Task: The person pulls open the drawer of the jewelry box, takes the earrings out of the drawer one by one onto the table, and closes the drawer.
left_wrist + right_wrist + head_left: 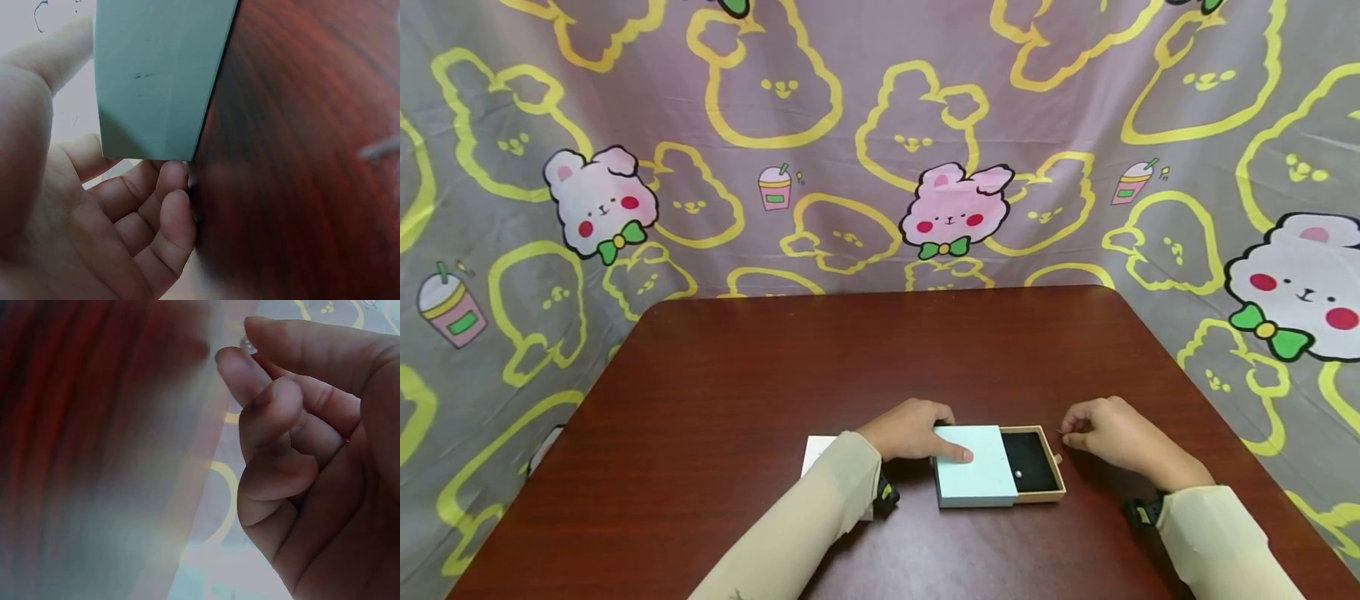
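Note:
A pale blue jewelry box [973, 467] lies on the table with its tan-edged drawer [1052, 462] slid partly out to the right. Black padding [1028, 454] lines the drawer, and one small pearl [1018, 474] sits near its front edge. My left hand [910, 429] grips the sleeve's left end, thumb on top and fingers at the far side. In the left wrist view, curled fingers [175, 212] show at the box end. To the right of the drawer, my right hand [1108, 433] pinches a tiny shiny pearl earring [248, 345] between thumb and forefinger, mostly covered by the fingertips.
Beneath my left forearm lies a white card [816, 450] with writing on it, partly hidden by the sleeve. The dark red-brown table [880, 358] stretches back to a patterned cloth [835, 167] hung around its far side and both ends.

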A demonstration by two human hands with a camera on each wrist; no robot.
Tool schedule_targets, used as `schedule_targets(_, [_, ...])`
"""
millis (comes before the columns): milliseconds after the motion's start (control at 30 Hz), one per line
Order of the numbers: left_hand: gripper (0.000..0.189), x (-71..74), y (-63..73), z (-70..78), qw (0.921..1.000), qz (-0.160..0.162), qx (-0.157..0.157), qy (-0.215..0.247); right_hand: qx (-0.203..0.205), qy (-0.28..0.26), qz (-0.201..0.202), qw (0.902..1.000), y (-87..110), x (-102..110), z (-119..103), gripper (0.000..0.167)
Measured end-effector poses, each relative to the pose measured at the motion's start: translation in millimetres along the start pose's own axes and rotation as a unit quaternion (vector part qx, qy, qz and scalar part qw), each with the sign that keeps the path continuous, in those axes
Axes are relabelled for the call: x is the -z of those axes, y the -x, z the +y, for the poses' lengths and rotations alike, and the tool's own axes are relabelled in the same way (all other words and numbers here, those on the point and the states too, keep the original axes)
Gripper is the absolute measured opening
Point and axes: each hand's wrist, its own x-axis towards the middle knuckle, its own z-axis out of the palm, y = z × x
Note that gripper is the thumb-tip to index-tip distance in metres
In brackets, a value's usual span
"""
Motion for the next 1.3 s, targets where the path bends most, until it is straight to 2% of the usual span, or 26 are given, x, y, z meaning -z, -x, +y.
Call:
schedule_targets(433, [0.050,-5.4,2.5,-1.0,1.0000,0.002,0.005,0.005,-0.010,-0.003,-0.025,0.9996,1.1,-3.9,1.6,0.016])
schedule_targets(600, [0.051,-6.6,3.6,-0.1,1.0000,0.004,-0.002,-0.004,-0.017,-0.007,-0.033,0.9993,2.4,-5.4,2.7,0.015])
schedule_targets(800, [0.050,-2.7,3.6,1.2,0.9999,0.007,-0.009,-0.010,-0.012,-0.003,-0.032,0.9994,-1.2,-3.6,3.1,0.017])
schedule_targets(1300, [0.049,-4.6,3.3,0.6,0.9999,0.010,-0.007,-0.003,-0.002,0.000,-0.022,0.9997,0.1,-3.9,1.4,0.018])
